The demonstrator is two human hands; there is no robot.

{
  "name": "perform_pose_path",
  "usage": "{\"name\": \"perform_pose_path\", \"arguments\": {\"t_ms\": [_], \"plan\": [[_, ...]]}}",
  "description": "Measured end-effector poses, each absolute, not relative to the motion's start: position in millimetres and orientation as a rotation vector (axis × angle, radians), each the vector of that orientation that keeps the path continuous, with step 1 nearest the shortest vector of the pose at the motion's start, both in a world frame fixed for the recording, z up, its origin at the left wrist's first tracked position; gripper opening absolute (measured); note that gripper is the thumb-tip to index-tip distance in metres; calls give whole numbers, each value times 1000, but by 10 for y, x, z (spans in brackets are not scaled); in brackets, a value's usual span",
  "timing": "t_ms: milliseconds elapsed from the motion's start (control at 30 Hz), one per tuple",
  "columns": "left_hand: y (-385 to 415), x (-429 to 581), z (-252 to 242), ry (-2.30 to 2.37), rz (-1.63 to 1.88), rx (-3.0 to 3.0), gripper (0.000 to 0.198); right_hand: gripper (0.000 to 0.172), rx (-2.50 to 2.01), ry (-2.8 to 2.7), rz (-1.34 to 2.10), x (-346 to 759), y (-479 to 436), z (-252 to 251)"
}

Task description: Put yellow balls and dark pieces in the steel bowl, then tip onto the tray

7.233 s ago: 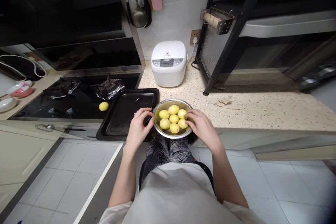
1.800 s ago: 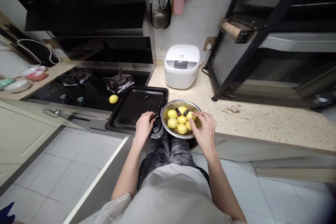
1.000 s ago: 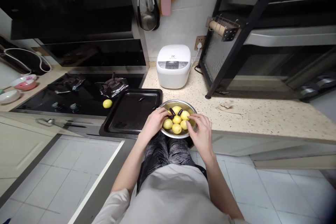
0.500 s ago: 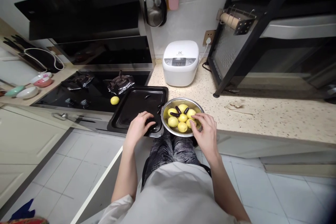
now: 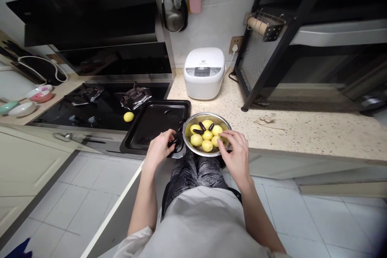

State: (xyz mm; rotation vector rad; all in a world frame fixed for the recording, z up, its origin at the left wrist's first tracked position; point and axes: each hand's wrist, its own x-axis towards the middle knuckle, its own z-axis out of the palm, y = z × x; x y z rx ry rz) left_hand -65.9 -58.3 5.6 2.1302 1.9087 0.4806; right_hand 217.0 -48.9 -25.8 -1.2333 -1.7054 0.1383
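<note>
My left hand (image 5: 160, 148) is over the near right corner of a black baking tray (image 5: 144, 123), its thumb and fingertips curled around a small dark oblong piece (image 5: 173, 142), partly hidden. More glossy dark pieces lie along the tray's right side. Beside the tray stands a steel bowl (image 5: 225, 120) holding several yellow lemons (image 5: 196, 140) and several dark oblong pieces (image 5: 198, 131) on top. My right hand (image 5: 237, 147) reaches over the bowl's right rim, thumb and fingers apart, fingertips at the rightmost lemon (image 5: 215, 141).
One lemon (image 5: 128, 117) sits on the black gas stove (image 5: 115, 115). Behind the bowl is a white rice cooker (image 5: 204, 74). An oven (image 5: 332, 68) in a black rack stands at right. Small bowls (image 5: 22, 109) are at far left, and an open drawer edge (image 5: 116, 205) lies below the left arm.
My left thumb and fingers have drawn closer together around the dark piece in the tray. My right hand stays at the bowl. The whole view has shifted slightly.
</note>
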Motion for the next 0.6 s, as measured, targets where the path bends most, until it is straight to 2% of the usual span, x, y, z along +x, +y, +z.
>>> {"name": "perform_pose_path", "arguments": {"t_ms": [100,233,367,600], "plan": [[-638,-582,106,1890,699,2187,42,9,-1164,-1710,152,2107,-520,-226],[-697,-301,134,1715,914,2302,39,11,-1060,-1748,206,2001,-554,-190],[-633,60,79,1574,954,2303,37,12,-1051,-1758,221,1983,-557,-188],[-423,360,-25,1640,876,2260,33,10,-1115,-1722,179,2111,-542,-216]]}}
